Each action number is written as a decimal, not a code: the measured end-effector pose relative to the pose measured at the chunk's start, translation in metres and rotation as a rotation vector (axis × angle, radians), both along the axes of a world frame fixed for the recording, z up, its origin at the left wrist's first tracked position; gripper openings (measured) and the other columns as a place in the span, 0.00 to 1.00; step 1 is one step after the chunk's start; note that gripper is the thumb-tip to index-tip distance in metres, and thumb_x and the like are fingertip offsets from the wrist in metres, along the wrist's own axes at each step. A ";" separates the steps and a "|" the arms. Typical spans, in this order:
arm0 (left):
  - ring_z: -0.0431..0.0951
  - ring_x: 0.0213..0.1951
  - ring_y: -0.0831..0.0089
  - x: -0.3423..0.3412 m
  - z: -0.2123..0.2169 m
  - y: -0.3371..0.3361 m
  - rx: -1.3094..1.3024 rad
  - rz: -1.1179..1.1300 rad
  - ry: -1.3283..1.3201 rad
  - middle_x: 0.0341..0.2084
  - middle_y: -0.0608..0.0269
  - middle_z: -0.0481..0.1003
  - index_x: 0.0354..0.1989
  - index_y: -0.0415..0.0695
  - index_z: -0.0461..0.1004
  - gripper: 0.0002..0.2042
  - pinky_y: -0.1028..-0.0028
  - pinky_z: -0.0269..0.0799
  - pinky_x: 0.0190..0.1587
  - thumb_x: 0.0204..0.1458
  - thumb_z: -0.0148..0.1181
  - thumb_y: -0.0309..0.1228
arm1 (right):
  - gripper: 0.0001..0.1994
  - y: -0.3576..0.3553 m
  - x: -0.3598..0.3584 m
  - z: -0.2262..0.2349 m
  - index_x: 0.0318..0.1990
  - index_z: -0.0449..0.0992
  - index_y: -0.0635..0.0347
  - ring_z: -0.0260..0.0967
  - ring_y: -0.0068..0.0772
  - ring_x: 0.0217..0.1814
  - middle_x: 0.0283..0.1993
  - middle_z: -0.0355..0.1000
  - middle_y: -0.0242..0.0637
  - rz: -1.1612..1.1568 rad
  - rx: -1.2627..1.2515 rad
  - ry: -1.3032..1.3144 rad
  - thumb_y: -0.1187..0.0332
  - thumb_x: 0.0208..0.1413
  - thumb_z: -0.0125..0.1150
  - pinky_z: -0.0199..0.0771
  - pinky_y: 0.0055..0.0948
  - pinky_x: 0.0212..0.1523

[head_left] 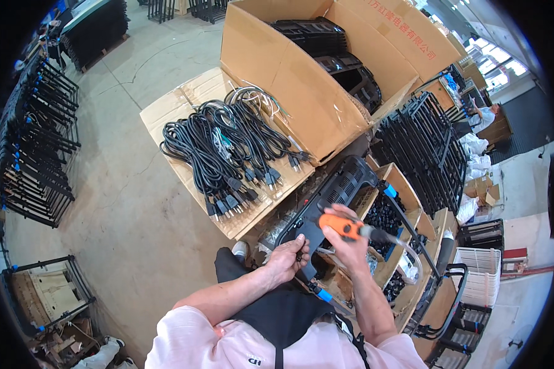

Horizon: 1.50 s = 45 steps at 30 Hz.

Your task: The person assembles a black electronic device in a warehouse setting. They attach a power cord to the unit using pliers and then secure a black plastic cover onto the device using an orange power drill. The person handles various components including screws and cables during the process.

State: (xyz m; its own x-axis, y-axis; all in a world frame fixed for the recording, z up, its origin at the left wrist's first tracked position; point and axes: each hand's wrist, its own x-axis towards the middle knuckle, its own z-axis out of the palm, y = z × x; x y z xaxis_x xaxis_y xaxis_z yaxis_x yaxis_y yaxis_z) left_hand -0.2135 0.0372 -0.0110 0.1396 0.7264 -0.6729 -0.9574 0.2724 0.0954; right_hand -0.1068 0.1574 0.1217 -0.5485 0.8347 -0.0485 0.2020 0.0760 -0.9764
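My right hand (345, 243) grips an orange power screwdriver (341, 225) and holds it against a long black vented metal housing (332, 197) that lies slanted in front of me. On the housing's near end rests my left hand (287, 258), its fingers pinching something small and dark at the edge. The screwdriver's hose or cable runs off to the right.
Bundles of black power cords (228, 154) lie on flattened cardboard (166, 114) on the floor. A large open cardboard box (301, 80) holds black parts. Small bins with black pieces (385, 215) sit beside the housing. Black metal frames (34, 147) are stacked left and right. A person (483, 117) sits far right.
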 end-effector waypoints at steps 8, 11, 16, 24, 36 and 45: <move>0.71 0.32 0.76 -0.003 0.001 0.010 -0.021 0.126 -0.078 0.31 0.71 0.73 0.46 0.47 0.75 0.14 0.75 0.69 0.34 0.74 0.54 0.45 | 0.30 -0.032 0.039 0.015 0.66 0.69 0.70 0.78 0.39 0.63 0.61 0.79 0.52 -0.115 -0.107 0.104 0.77 0.57 0.72 0.77 0.40 0.68; 0.71 0.32 0.76 -0.002 0.006 0.007 0.017 0.113 -0.050 0.30 0.71 0.73 0.46 0.47 0.75 0.14 0.76 0.68 0.34 0.74 0.54 0.45 | 0.29 -0.039 0.043 0.011 0.66 0.69 0.70 0.77 0.40 0.63 0.61 0.79 0.52 -0.159 -0.164 0.134 0.76 0.57 0.72 0.76 0.40 0.68; 0.74 0.31 0.74 -0.002 -0.005 0.008 0.024 0.148 -0.094 0.30 0.71 0.75 0.48 0.46 0.77 0.14 0.73 0.73 0.35 0.72 0.57 0.44 | 0.29 -0.041 0.042 0.014 0.66 0.69 0.71 0.77 0.40 0.64 0.61 0.79 0.53 -0.166 -0.152 0.099 0.76 0.57 0.72 0.76 0.40 0.68; 0.73 0.31 0.76 -0.005 -0.003 0.007 0.034 0.115 -0.070 0.30 0.72 0.74 0.49 0.45 0.76 0.13 0.75 0.71 0.35 0.73 0.57 0.42 | 0.29 -0.044 0.044 0.013 0.65 0.69 0.71 0.77 0.39 0.63 0.61 0.79 0.52 -0.170 -0.156 0.110 0.76 0.57 0.72 0.76 0.40 0.69; 0.69 0.32 0.77 -0.008 -0.002 0.005 0.050 0.090 -0.103 0.31 0.73 0.71 0.52 0.45 0.75 0.13 0.76 0.68 0.36 0.75 0.52 0.41 | 0.29 -0.044 0.040 0.011 0.66 0.69 0.70 0.77 0.39 0.64 0.62 0.78 0.51 -0.149 -0.165 0.071 0.76 0.57 0.72 0.75 0.38 0.69; 0.71 0.35 0.76 -0.010 0.001 0.007 0.051 0.173 -0.112 0.34 0.70 0.73 0.59 0.42 0.74 0.14 0.75 0.71 0.39 0.77 0.46 0.37 | 0.29 -0.053 0.023 -0.020 0.68 0.67 0.67 0.75 0.38 0.67 0.64 0.77 0.49 -0.132 -0.070 0.061 0.78 0.60 0.70 0.73 0.38 0.71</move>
State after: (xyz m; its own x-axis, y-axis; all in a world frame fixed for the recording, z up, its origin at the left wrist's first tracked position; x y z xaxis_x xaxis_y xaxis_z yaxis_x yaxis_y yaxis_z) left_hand -0.2232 0.0443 -0.0102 0.0823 0.7789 -0.6218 -0.9949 0.1010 -0.0051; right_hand -0.0838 0.1043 0.1022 -0.4378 0.8955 -0.0797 0.1463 -0.0165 -0.9891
